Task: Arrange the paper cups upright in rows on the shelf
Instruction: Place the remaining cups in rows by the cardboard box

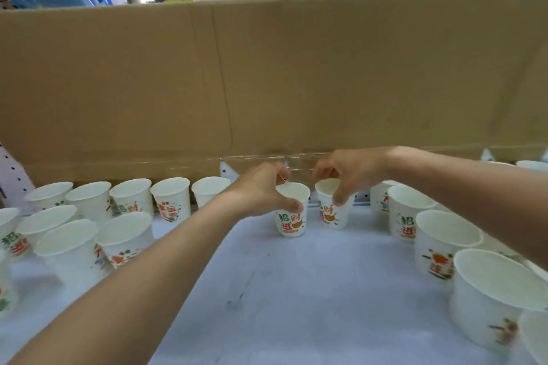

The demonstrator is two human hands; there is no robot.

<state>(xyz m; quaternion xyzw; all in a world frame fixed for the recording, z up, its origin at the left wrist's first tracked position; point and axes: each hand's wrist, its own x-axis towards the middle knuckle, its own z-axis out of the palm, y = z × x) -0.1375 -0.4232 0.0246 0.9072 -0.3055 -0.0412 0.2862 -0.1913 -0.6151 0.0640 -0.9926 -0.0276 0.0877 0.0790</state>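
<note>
Beneath the left hand (264,191) stands a paper cup (292,218), upright on the white shelf (296,290), its red and green print facing the person. The thumb at the near rim and the fingers curled over the far rim pinch it from above. Just to the right of that hand, the right hand (348,175) grips a second cup (334,212) by the rim in the same way. Both cups appear to rest on the shelf, near each other but apart, in the gap of the rearmost line. Left of the left hand, a back row of cups (170,195) runs along the foot of the cardboard wall (267,68), with a looser front group (124,231) nearer the person. Right of the right hand, more cups (409,210) trail forward toward the person. To do this step well, I judge each held cup should be seated flat and slid back level with the row on the left, evenly spaced. The fingers should then open straight upward, so the light rim is neither dragged nor crushed and no neighbour is tipped.
</note>
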